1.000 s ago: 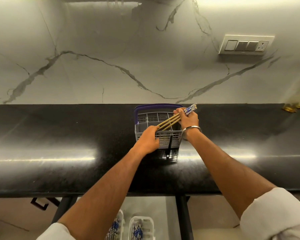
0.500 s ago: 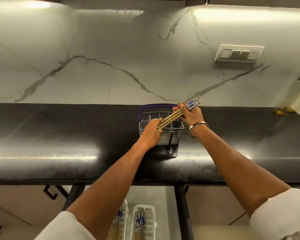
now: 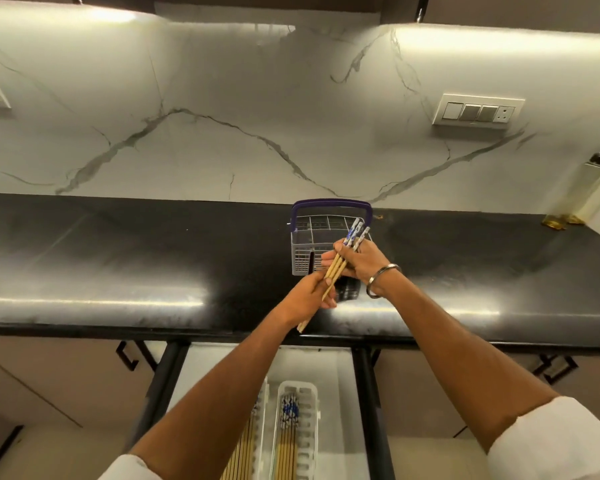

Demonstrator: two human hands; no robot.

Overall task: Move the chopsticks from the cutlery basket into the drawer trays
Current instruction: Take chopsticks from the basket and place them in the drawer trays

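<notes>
A grey cutlery basket (image 3: 303,242) with a purple handle stands on the black counter (image 3: 153,258). In front of it both hands hold a small bundle of wooden chopsticks (image 3: 336,268) with blue-and-white patterned tops. My right hand (image 3: 359,263) grips them near the tops; my left hand (image 3: 310,297) grips the lower, plain ends. Below the counter an open drawer (image 3: 333,368) holds two white trays: the right tray (image 3: 305,410) and the left tray (image 3: 260,427), each with chopsticks lying in it.
Two oil bottles (image 3: 582,192) stand at the counter's far right against the marble wall. A switch plate (image 3: 475,110) sits on the wall. Cabinet fronts with black handles (image 3: 129,355) flank the drawer on both sides.
The chopsticks have come out of the basket toward me, now held in front of it. My left hand left the basket rim and took hold of their lower ends.
</notes>
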